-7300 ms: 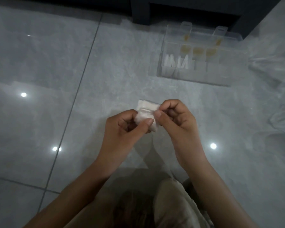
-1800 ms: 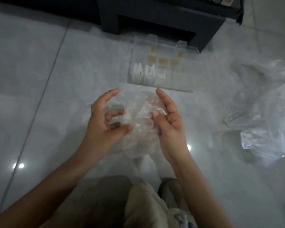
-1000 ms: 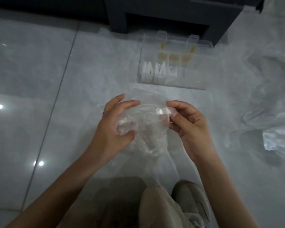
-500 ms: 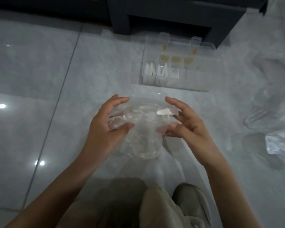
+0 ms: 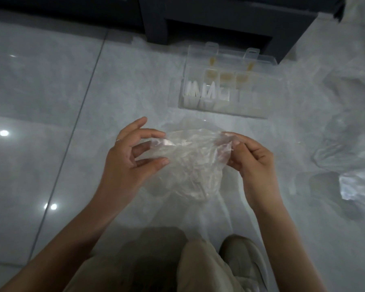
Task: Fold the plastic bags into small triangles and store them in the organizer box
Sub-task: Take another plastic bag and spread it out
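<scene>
A crumpled clear plastic bag (image 5: 191, 165) hangs between my hands above the grey tile floor. My left hand (image 5: 129, 160) pinches its left upper edge between thumb and fingers, index finger raised. My right hand (image 5: 250, 158) grips the right upper corner with curled fingers. Beyond the bag lies the clear organizer box (image 5: 259, 102), lid open, with several white folded triangles (image 5: 204, 92) standing in its left compartments and yellowish items in the back row.
A heap of loose clear plastic bags (image 5: 350, 148) lies on the floor at the right. A dark cabinet (image 5: 219, 20) stands behind the box. My knees and beige trousers (image 5: 200, 268) fill the bottom of the view.
The folded triangle from earlier is gone from my hands and a fresh crumpled bag is held. In the last second my hands have drawn apart, stretching the bag's top edge wider.
</scene>
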Demonstrator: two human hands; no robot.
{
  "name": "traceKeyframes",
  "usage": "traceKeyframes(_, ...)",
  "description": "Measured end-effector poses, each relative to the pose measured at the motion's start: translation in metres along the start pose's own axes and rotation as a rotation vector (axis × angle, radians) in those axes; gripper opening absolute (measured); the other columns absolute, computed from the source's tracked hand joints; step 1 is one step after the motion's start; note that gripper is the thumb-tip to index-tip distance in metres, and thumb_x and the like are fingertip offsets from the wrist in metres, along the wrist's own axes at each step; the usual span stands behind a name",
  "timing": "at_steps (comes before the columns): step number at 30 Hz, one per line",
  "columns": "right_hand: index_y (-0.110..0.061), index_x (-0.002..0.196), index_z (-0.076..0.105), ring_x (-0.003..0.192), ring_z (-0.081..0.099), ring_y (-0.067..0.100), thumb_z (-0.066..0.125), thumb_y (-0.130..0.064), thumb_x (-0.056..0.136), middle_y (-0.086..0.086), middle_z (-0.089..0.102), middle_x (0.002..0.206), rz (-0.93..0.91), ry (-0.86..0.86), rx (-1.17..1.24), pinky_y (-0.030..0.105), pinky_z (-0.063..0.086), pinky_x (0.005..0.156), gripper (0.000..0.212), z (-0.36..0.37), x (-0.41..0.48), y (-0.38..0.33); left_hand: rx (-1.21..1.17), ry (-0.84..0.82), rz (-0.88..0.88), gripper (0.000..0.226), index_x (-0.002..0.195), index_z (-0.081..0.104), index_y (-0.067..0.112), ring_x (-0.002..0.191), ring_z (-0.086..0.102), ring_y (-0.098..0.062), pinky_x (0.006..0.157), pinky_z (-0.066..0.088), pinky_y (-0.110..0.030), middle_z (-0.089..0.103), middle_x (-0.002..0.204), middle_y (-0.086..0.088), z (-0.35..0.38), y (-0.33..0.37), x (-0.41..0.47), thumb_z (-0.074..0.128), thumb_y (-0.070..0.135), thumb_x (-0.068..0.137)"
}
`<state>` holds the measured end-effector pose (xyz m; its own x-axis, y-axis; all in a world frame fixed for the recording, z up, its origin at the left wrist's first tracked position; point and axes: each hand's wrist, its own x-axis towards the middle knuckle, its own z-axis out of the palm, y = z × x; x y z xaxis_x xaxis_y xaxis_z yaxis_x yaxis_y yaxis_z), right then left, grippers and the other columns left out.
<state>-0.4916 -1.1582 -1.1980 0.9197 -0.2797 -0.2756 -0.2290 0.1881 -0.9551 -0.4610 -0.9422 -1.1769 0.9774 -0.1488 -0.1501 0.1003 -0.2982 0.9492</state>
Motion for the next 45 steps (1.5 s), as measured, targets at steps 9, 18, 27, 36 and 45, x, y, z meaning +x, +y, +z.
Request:
traceKeyframes(9,-0.019,0.093,0.075,0.081,0.071,0.016,0.060,-0.022,0.081,0.005,0.075,0.091,0.108,-0.006,0.167,0.026,0.056,0.070,0.020,0.009,-0.003,0.007,-0.162,0.016,-0.066,0.030,0.095,0.071,0.016,0.098,0.068,-0.005,0.077,0.051,-0.013,0.070,0.114,0.009,0.005,0.005,-0.001,0.074,-0.006,0.074)
traceKeyframes(18,-0.011,0.095,0.073,0.082,0.070,0.019,0.053,-0.025,0.092,0.006,0.074,0.087,0.007,-0.003,-0.005,0.026,0.055,0.072,0.024,-0.002,-0.003,0.005,-0.186,0.209,-0.049,0.034,0.099,0.064,0.017,0.087,0.071,-0.010,0.077,0.054,-0.017,0.075,0.095,0.005,-0.002,0.004,0.003,0.075,-0.004,0.075)
traceKeyframes(27,-0.014,0.096,0.072,0.080,0.066,0.013,0.051,-0.009,0.098,-0.004,0.072,0.089,-0.151,0.025,-0.151,0.021,0.052,0.071,0.021,-0.009,-0.003,0.007,-0.038,0.101,0.011,0.029,0.086,0.071,0.022,0.089,0.067,-0.009,0.077,0.050,-0.014,0.067,0.108,0.001,-0.006,0.001,0.006,0.078,-0.001,0.070)
traceKeyframes(36,-0.012,0.096,0.072,0.091,0.062,0.011,0.055,-0.007,0.095,0.008,0.066,0.101,-0.207,0.033,-0.178,0.018,0.049,0.075,0.018,-0.008,-0.002,0.010,-0.057,0.101,0.053,0.009,0.077,0.064,0.018,0.098,0.062,-0.002,0.082,0.045,-0.014,0.066,0.107,0.002,-0.006,-0.003,0.005,0.071,0.013,0.080)
traceKeyframes(45,-0.030,0.089,0.078,0.109,0.063,0.019,0.063,-0.032,0.085,-0.003,0.072,0.106,-0.132,-0.086,0.120,0.033,0.048,0.095,0.016,-0.003,-0.005,0.009,0.169,0.017,0.361,0.015,0.088,0.044,0.019,0.065,0.059,0.008,0.060,0.040,-0.002,0.063,0.080,0.015,-0.003,0.002,-0.003,0.042,0.009,0.098)
